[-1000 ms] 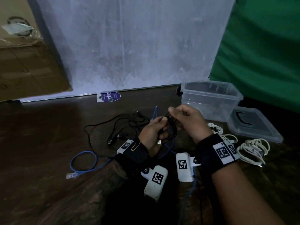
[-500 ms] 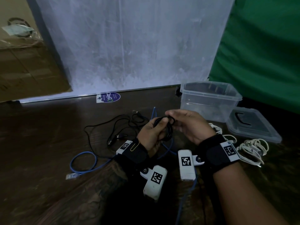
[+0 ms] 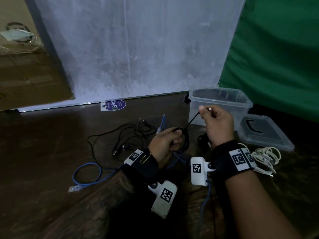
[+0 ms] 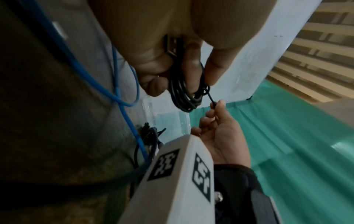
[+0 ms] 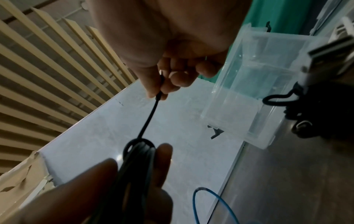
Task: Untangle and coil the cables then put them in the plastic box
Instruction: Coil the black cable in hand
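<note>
Coiling step, near the end of one cable: left hand (image 3: 165,144) grips a small black coil (image 3: 183,144), fingers curled round the loops; right hand (image 3: 218,125) pinches the cable's free end tight between thumb and fingertips, pulled taut up and away from the coil. Looks like the tail is being cinched round the bundle. Next move probably calls for tucking that end, then carrying the coil to the plastic box (image 3: 221,102), just behind the right hand, open, nothing visible inside. Box lid (image 3: 265,133) lies beside the box, right of the grip. Still loose: black cable tangle (image 3: 120,137) and blue cable (image 3: 88,173) left of the grip, white cable bundle (image 3: 265,157) by the right wrist. Dark wooden surface (image 3: 43,144), dim room, whitish panel (image 3: 138,49) behind, green cloth (image 3: 276,57) at right, cardboard (image 3: 25,75) at left.
</note>
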### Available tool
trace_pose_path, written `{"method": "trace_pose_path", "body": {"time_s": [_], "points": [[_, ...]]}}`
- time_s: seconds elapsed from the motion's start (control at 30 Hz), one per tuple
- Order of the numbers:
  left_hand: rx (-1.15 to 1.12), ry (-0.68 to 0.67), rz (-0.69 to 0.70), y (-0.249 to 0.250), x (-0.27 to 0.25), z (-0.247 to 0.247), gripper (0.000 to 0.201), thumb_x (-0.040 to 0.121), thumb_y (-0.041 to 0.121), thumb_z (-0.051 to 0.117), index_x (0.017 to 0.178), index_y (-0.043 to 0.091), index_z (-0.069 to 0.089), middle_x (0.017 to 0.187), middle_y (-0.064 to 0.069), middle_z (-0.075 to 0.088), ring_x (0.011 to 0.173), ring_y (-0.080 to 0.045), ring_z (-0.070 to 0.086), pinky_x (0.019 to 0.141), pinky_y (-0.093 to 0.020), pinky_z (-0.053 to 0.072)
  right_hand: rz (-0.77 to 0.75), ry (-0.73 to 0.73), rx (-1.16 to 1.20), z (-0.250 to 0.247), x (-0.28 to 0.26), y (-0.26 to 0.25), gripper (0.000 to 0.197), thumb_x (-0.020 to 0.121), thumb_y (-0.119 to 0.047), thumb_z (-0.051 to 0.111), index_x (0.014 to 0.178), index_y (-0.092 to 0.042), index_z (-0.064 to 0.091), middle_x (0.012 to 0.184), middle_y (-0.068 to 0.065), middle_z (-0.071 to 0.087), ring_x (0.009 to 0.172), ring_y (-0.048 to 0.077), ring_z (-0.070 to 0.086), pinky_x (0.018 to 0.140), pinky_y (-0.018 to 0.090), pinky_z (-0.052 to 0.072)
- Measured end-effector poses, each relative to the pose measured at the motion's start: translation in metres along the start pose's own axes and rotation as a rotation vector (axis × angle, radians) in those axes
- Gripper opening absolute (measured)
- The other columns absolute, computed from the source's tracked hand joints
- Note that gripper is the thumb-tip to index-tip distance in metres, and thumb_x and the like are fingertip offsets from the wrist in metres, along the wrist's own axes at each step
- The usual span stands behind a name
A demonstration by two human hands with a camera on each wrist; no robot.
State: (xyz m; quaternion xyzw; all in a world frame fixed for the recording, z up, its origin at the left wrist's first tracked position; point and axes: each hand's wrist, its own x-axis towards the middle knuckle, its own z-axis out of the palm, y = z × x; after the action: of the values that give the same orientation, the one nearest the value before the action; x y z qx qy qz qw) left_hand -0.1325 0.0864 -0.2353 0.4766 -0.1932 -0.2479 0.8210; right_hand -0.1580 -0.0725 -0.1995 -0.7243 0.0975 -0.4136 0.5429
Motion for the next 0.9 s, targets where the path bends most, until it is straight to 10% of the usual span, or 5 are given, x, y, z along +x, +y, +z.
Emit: {"method": "trace_pose_path", "body": {"time_s": [0.27,0.43,0.6,0.8,0.9], "points": [[-0.034,0.106,0.058,-0.001,0.004,-0.012,0.027,0.097,0.013,0.047,0.07,0.012,0.05,0.064,-0.004,0.04,0.05,-0.012,0.037,0.046,-0.02,0.034,0.056,-0.249,0.09,-0.006,0.001,0.004,0.011,0.091,-0.014,0.068,0.084,-0.022,0.072,0.07,-0.007,0.066,0.061,-0.001,0.056,0.063,0.011,0.045],[-0.139,0.11,-0.022,0.007,0.004,-0.017,0.019,0.097,0.016,0.045,0.101,0.005,0.06,0.068,-0.004,0.055,0.06,-0.014,0.047,0.053,-0.025,0.042,0.183,-0.634,0.058,0.005,-0.009,0.006,0.017,0.097,-0.003,0.055,0.102,-0.014,0.068,0.074,-0.004,0.07,0.062,0.003,0.059,0.058,0.016,0.045],[-0.145,0.128,-0.009,0.003,0.006,-0.021,0.033,0.097,0.017,0.048,0.122,-0.004,0.056,0.084,-0.015,0.052,0.069,-0.022,0.056,0.064,-0.031,0.046,0.341,-0.619,0.212,0.014,-0.018,0.001,0.014,0.095,0.001,0.055,0.098,-0.01,0.064,0.077,0.001,0.071,0.062,0.012,0.063,0.055,0.023,0.046],[-0.099,0.107,0.047,0.002,0.004,-0.02,0.023,0.097,0.012,0.046,0.11,0.0,0.06,0.072,-0.009,0.064,0.069,-0.021,0.06,0.066,-0.029,0.053,0.349,-0.737,0.021,0.014,-0.021,-0.002,0.027,0.093,-0.047,0.061,0.09,-0.022,0.072,0.082,-0.002,0.072,0.077,0.013,0.063,0.071,0.031,0.044],[-0.038,0.143,0.078,0.002,0.004,-0.02,0.027,0.096,0.012,0.05,0.115,-0.003,0.062,0.084,-0.018,0.064,0.077,-0.026,0.06,0.07,-0.032,0.051,0.275,-0.811,-0.059,0.018,-0.026,-0.011,0.025,0.093,-0.04,0.064,0.085,-0.018,0.071,0.074,-0.008,0.069,0.069,-0.001,0.062,0.065,0.016,0.044]]}}
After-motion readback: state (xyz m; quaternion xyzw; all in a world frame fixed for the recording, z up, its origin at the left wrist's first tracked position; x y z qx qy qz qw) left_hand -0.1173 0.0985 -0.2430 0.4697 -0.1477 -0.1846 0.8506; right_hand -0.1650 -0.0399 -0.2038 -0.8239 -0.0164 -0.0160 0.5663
